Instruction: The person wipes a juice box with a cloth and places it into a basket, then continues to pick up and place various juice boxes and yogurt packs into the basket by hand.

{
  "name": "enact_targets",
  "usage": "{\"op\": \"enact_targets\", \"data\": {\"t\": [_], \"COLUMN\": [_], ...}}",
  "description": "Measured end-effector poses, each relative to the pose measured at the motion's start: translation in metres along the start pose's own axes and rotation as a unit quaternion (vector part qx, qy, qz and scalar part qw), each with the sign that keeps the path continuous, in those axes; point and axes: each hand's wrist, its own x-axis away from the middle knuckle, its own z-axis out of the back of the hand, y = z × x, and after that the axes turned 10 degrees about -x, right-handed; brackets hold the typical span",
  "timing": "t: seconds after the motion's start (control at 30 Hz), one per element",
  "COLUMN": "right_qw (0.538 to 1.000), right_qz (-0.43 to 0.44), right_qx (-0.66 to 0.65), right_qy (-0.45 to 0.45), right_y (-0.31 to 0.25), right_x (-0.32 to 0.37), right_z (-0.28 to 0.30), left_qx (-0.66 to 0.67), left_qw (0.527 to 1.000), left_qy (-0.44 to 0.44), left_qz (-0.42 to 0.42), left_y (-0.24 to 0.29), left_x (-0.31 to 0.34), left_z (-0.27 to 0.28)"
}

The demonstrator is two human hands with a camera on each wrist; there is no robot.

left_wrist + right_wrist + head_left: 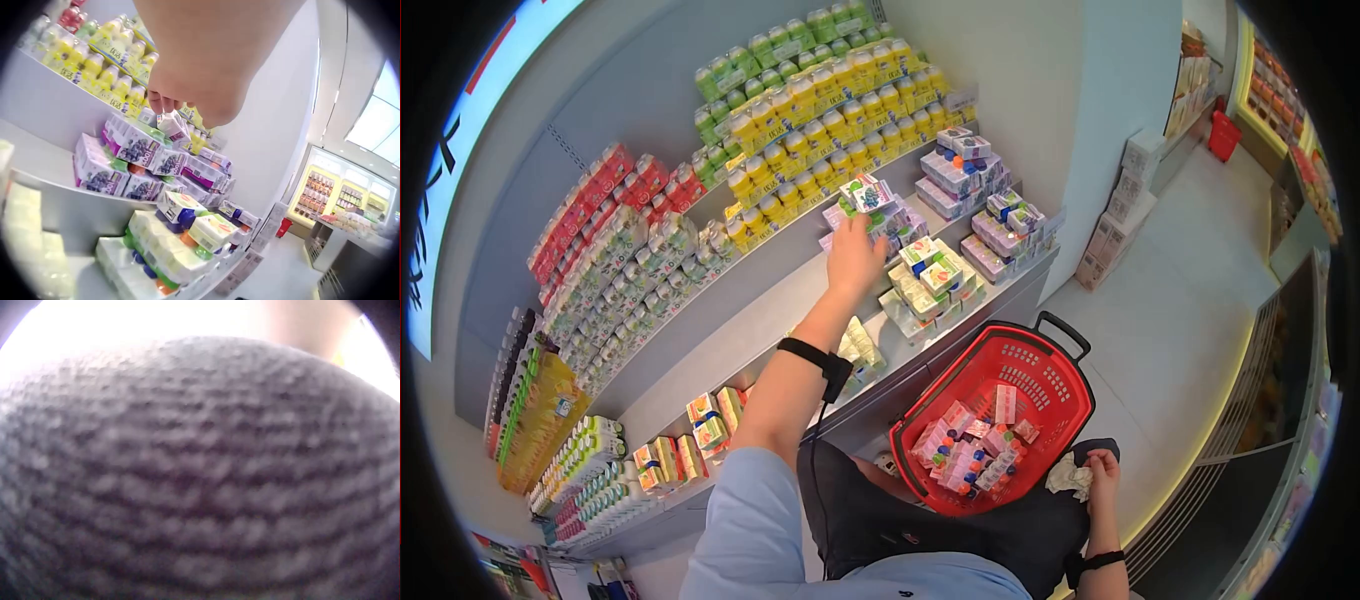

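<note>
My left hand reaches over the shelf and holds a small white and purple carton above the stack of purple grape packs. In the left wrist view the fingers of the left hand are curled at the carton, over the purple packs. My right hand pinches a crumpled pale wrapper beside my knee. Dark ribbed fabric fills most of the right wrist view, where the hand is not seen.
A red basket with several pink packs stands between shelf and legs. Cream-coloured packs sit on the near shelf, right of the left hand. Yellow bottles and red packs line the upper shelf. White boxes stand beyond the pillar.
</note>
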Motion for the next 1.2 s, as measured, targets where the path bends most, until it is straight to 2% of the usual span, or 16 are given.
{"op": "enact_targets", "data": {"t": [0.03,0.13,0.23,0.27,0.37,0.57,0.67,0.73,0.77,0.8,0.9,0.97,1.03,1.1,1.17,1.2], "right_qw": [1.000,0.999,0.998,0.999,0.999,0.999,0.998,0.998,0.997,0.998,0.998,0.998,0.998,0.998,0.997,0.996], "right_qz": [-0.004,-0.014,-0.015,-0.012,-0.023,-0.048,-0.062,-0.058,-0.070,-0.059,-0.066,-0.057,-0.056,-0.067,-0.076,-0.080], "right_qx": [0.006,0.035,0.053,0.051,0.044,0.024,0.012,0.027,0.028,0.022,-0.001,0.016,0.009,-0.022,-0.028,-0.032], "right_qy": [-0.002,-0.011,-0.008,-0.002,0.010,0.006,-0.006,-0.009,-0.004,-0.004,-0.007,-0.009,-0.005,0.001,-0.008,-0.010], "right_y": [0.002,-0.004,-0.012,-0.007,-0.016,-0.018,-0.018,-0.020,-0.021,-0.020,-0.020,-0.019,-0.021,-0.027,-0.028,-0.028], "right_x": [0.000,-0.005,-0.005,-0.004,-0.002,-0.007,-0.009,-0.007,-0.008,-0.008,-0.008,-0.005,-0.005,-0.004,-0.006,-0.007], "right_z": [-0.005,-0.012,-0.017,-0.017,-0.014,-0.016,-0.015,-0.019,-0.020,-0.020,-0.020,-0.015,-0.015,-0.018,-0.021,-0.021], "left_qx": [-0.047,-0.148,-0.223,-0.218,-0.202,-0.280,-0.262,-0.197,-0.110,-0.112,-0.191,-0.041,0.054,0.099,0.045,0.021], "left_qw": [0.997,0.989,0.961,0.962,0.945,0.896,0.895,0.918,0.904,0.902,0.944,0.986,0.970,0.925,0.856,0.814], "left_qy": [0.058,-0.025,-0.165,-0.162,-0.258,-0.344,-0.359,-0.338,-0.414,-0.417,-0.246,-0.042,-0.076,-0.196,-0.423,-0.481], "left_qz": [-0.013,-0.020,0.006,0.013,0.019,-0.008,-0.025,-0.064,-0.009,0.023,-0.108,-0.154,-0.223,-0.310,-0.295,-0.325], "left_y": [-0.005,-0.004,0.011,-0.001,-0.025,-0.008,-0.009,-0.041,-0.026,-0.015,-0.042,0.005,0.060,0.104,0.130,0.125], "left_x": [-0.020,-0.071,-0.096,-0.106,-0.146,-0.158,-0.163,-0.168,-0.165,-0.159,-0.153,-0.107,-0.051,0.016,0.084,0.120], "left_z": [0.005,0.004,0.007,-0.008,-0.025,-0.001,-0.007,-0.025,-0.006,0.000,-0.020,0.010,0.036,0.030,-0.010,-0.055]}}
